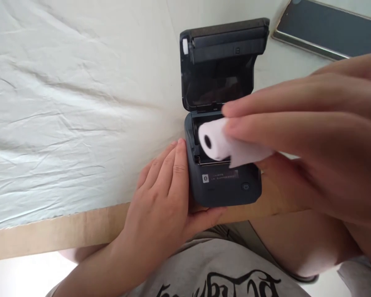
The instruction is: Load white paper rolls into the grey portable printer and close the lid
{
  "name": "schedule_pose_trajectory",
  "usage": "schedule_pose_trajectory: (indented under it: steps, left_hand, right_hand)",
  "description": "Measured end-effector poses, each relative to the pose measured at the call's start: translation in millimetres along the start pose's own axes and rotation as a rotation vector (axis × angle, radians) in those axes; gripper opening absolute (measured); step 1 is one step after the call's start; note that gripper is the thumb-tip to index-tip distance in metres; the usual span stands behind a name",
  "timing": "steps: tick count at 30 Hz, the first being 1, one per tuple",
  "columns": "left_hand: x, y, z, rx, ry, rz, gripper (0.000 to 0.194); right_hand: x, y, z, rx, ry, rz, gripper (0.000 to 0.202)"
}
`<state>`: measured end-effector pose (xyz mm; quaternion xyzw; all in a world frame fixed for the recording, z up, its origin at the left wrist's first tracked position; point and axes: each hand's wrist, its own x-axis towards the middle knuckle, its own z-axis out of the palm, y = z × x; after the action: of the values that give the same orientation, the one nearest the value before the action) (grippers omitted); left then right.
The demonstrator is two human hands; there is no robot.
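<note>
A dark blue portable label printer (pixel 225 192) stands at the table's front edge, its black lid (pixel 219 78) swung up and back. My left hand (pixel 160 198) steadies it, fingers along its left side and thumb by the near side. Above the uncovered paper bay, my right hand (pixel 303 136) grips a small white paper roll (pixel 218 138) between fingers and thumb. One end of the roll, with a dark core hole, faces left, and a loose flap of paper hangs off it. The roll is tilted and partly covers the bay; whether it touches the inside I cannot tell.
A smartphone (pixel 334 29) lies at the back right, beyond my right hand. A wrinkled pale cloth (pixel 80 103) covers the table up to a bare wooden front edge (pixel 64 231). My lap and grey shirt (pixel 216 268) are just below that edge.
</note>
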<state>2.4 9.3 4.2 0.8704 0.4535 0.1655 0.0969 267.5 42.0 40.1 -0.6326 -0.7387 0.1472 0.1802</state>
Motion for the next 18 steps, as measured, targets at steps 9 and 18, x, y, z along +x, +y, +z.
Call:
schedule_pose_trajectory:
  steps: [9, 18]
  left_hand:
    - [-2.6, -0.3, -3.2, -0.005, -0.022, 0.008, 0.088]
    - [-3.0, 0.5, -2.3, 0.047, -0.014, 0.024, 0.085]
  right_hand:
    - [20.2, -27.0, -5.1, -0.188, 0.041, -0.105, 0.022]
    - [26.0, -23.4, -5.4, -0.063, 0.057, -0.286, 0.033]
